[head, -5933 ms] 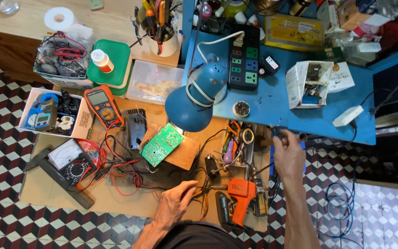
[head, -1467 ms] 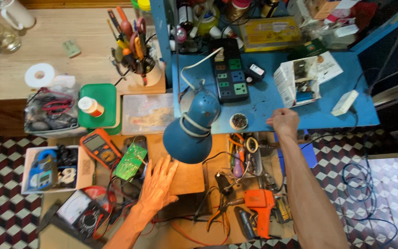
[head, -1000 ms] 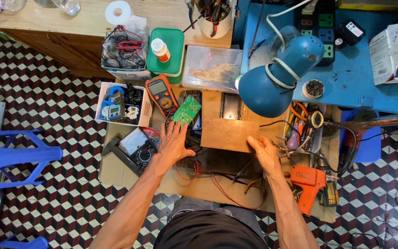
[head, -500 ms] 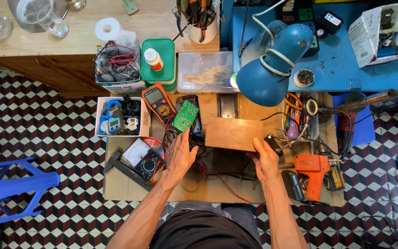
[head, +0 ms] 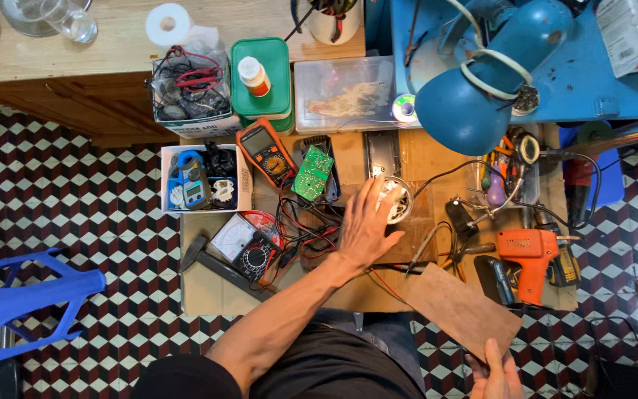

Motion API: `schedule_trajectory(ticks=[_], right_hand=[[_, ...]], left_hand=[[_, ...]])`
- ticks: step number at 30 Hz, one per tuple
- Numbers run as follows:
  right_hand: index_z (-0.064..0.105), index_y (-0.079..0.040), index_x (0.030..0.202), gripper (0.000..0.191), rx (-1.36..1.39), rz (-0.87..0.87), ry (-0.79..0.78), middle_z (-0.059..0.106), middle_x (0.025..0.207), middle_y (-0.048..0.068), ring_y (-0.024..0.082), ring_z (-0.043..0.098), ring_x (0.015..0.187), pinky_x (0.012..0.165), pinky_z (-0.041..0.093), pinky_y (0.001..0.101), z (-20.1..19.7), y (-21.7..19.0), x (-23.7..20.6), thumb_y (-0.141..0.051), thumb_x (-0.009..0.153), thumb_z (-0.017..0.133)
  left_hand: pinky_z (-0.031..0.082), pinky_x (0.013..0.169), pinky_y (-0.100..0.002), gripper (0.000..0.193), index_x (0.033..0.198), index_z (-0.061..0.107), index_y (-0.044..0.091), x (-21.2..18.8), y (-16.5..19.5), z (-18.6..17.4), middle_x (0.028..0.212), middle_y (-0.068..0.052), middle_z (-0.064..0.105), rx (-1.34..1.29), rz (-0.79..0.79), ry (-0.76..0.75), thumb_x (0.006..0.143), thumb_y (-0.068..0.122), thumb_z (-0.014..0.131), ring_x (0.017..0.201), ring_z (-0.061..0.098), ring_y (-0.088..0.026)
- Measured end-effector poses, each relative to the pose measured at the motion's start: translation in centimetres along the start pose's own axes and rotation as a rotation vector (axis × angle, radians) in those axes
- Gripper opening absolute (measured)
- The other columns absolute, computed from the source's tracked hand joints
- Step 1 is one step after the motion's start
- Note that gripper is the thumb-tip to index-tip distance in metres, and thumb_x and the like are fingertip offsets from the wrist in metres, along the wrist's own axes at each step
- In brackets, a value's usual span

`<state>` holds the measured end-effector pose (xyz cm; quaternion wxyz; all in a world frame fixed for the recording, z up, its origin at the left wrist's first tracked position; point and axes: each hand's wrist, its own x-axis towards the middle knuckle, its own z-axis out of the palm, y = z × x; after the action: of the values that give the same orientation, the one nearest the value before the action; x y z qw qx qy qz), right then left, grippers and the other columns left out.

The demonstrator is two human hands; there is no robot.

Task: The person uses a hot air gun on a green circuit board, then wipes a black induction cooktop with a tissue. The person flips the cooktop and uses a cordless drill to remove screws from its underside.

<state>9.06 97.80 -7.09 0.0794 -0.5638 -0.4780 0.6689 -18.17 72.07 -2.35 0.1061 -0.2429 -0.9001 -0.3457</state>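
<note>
Hands and tools on the low work table

The left hand [head: 367, 225] lies flat beside a round part [head: 395, 199]. The circuit board [head: 312, 172] is left of it, the drill [head: 532, 258] far right. The right hand [head: 498, 373] holds a flat board [head: 461, 310] near the front edge.

Orange multimeter's grey screen [head: 258, 140] beside white-labelled bottle [head: 254, 77]

We see our own two bare arms and hands only. Our left hand [head: 367, 225] has no glove, ring or watch, and the forearm behind it is uncovered to the elbow. Our right hand [head: 496, 369] is bare too. Below, we wear a black top, short at the sleeve, and blue denim trousers at the lap.
</note>
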Motion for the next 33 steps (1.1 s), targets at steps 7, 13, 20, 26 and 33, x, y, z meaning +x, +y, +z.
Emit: schedule_trajectory(ticks=[7,13,20,26,33], right_hand=[[0.052,-0.011,0.151,0.056,-0.136,-0.038,-0.134,0.065,0.136,0.003,0.018,0.065,0.113,0.08,0.055,0.0331,4.2,2.7,0.8,-0.024,0.097,0.063],[0.055,-0.008,0.148,0.054,-0.169,0.018,-0.168,0.066,0.134,0.005,0.017,0.066,0.111,0.079,0.055,0.0328,9.4,0.4,3.1,-0.022,0.097,0.064],[0.057,-0.005,0.145,0.051,-0.135,0.039,-0.204,0.067,0.131,0.006,0.017,0.066,0.108,0.078,0.055,0.0324,11.7,-2.2,4.9,-0.02,0.096,0.065],[0.06,-0.003,0.142,0.049,-0.001,0.038,-0.111,0.068,0.128,0.007,0.016,0.067,0.106,0.077,0.055,0.032,8.1,-1.5,1.0,-0.018,0.096,0.066],[0.059,-0.001,0.145,0.052,-0.057,-0.019,-0.01,0.066,0.13,0.008,0.017,0.064,0.109,0.08,0.054,0.0291,3.2,-0.4,0.7,-0.016,0.097,0.068]], left_hand=[[0.049,0.098,-0.055,0.103,0.149,0.045,0.009,5.4,-2.3,1.4,0.143,-0.022,0.046,-0.096,-0.298,-0.174,0.058,0.029,0.09,0.132,0.047,-0.043],[0.053,0.096,-0.045,0.094,0.143,0.051,0.007,9.1,-2.9,-3.9,0.126,-0.018,0.059,-0.141,-0.419,0.028,0.064,0.043,0.086,0.116,0.06,-0.037],[0.052,0.096,-0.043,0.097,0.148,0.045,0.005,19.5,-9.8,-10.2,0.124,-0.017,0.058,-0.029,-0.43,0.122,0.073,0.051,0.085,0.115,0.06,-0.034],[0.046,0.095,-0.052,0.103,0.146,0.044,0.011,25.5,-16.0,-6.6,0.146,-0.021,0.043,0.201,-0.397,0.116,0.063,0.046,0.094,0.133,0.044,-0.042],[0.049,0.106,-0.047,0.063,0.142,0.05,0.007,19.7,-15.0,-6.3,0.138,-0.02,0.055,0.112,0.002,0.307,0.093,0.03,0.084,0.129,0.054,-0.038]])
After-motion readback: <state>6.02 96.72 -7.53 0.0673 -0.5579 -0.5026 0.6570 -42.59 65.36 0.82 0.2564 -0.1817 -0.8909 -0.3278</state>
